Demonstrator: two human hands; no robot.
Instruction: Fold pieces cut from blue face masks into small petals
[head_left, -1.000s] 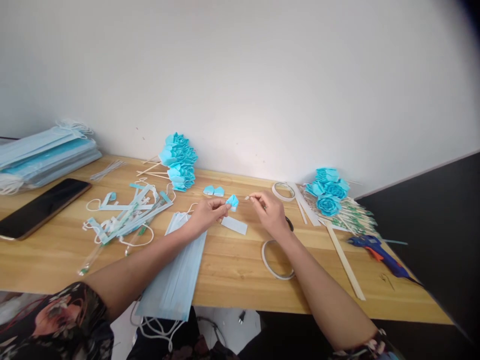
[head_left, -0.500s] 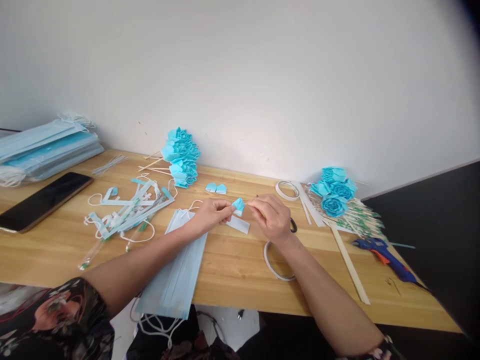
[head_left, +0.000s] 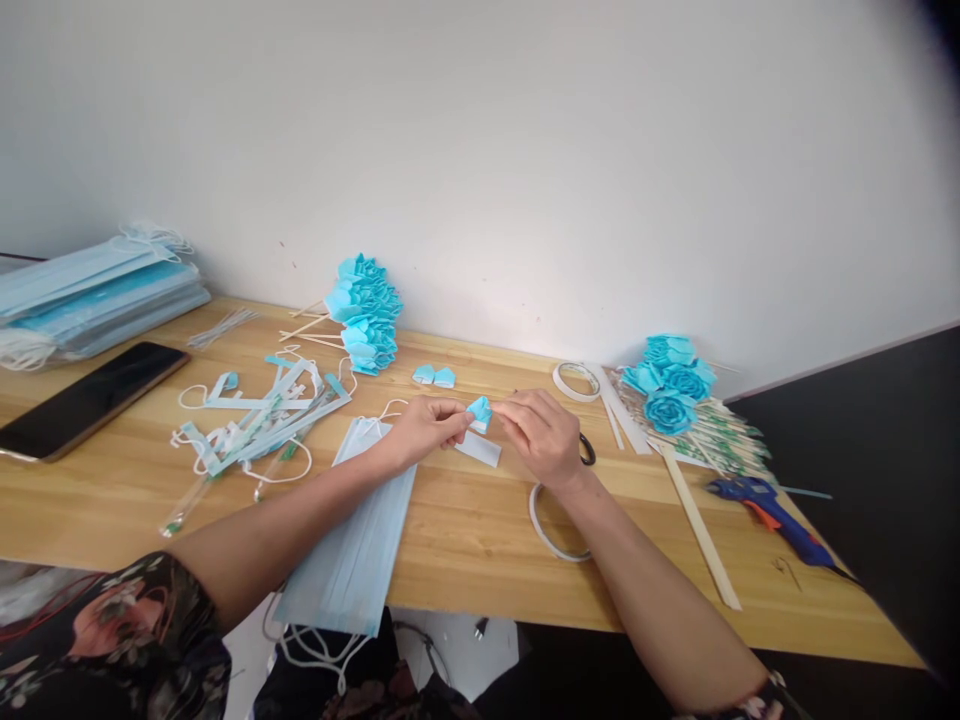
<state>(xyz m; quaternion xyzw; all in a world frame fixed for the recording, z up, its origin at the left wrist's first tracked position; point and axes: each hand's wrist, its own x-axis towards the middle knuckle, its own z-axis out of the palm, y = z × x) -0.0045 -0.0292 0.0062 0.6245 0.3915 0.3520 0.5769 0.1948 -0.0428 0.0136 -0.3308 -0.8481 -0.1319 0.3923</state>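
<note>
Between the thumb and fingers of my left hand (head_left: pixel 431 432) is a small folded blue petal (head_left: pixel 480 413) with a whitish lower edge. My right hand (head_left: pixel 541 432) is pinched closed at the petal's right side; what its fingertips grip is too small to make out. Beneath the petal lies a pale strip (head_left: pixel 478 449). Two more folded petals (head_left: pixel 434 376) rest on the table just behind my hands. A flat light-blue face mask (head_left: pixel 352 545) lies under my left forearm and hangs over the table's front edge.
Stacked masks (head_left: pixel 97 290), a phone (head_left: pixel 94 398) and cut mask scraps (head_left: pixel 262 415) occupy the left. Blue flowers on sticks (head_left: pixel 367 315) lie behind. To the right are tape rolls (head_left: pixel 556 374), more blue flowers (head_left: pixel 670 410), a wooden strip (head_left: pixel 697 525) and a glue gun (head_left: pixel 772 517).
Both hands keep almost the same pose at the petal. The whole view has shifted very slightly; nothing has been picked up or put down.
</note>
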